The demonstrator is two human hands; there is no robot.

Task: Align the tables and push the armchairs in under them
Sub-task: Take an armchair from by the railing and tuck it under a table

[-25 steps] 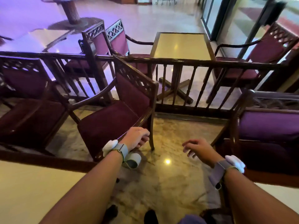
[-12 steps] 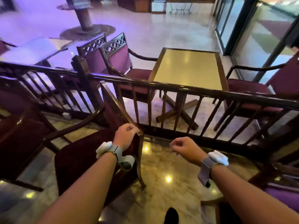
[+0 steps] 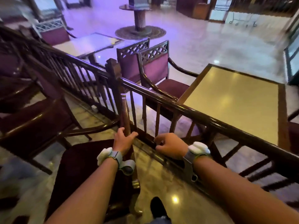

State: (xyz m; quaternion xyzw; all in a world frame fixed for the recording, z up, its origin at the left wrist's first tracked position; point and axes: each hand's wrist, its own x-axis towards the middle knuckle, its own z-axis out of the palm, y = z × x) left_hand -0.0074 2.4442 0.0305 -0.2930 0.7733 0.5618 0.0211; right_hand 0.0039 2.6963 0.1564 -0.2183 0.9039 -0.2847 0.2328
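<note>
A dark wooden armchair with a maroon seat stands right below me, its backrest edge-on toward the railing. My left hand grips the top rail of that backrest. My right hand hovers beside it to the right with its fingers curled and nothing in them. Beyond the railing stands a yellow-topped table with a dark wood border at the right. Two armchairs with lattice backs stand to its left. A second armchair on my side is at the left.
A dark wooden railing with spindles runs diagonally across the view, between me and the yellow table. Another glossy table is at the far left behind it. A round pedestal stands far back. Polished marble floor lies under my feet.
The view has swung to the left and closer to the railing. My left hand has stayed on the armchair's backrest, and the chair has turned with it. My right hand has stayed empty.
</note>
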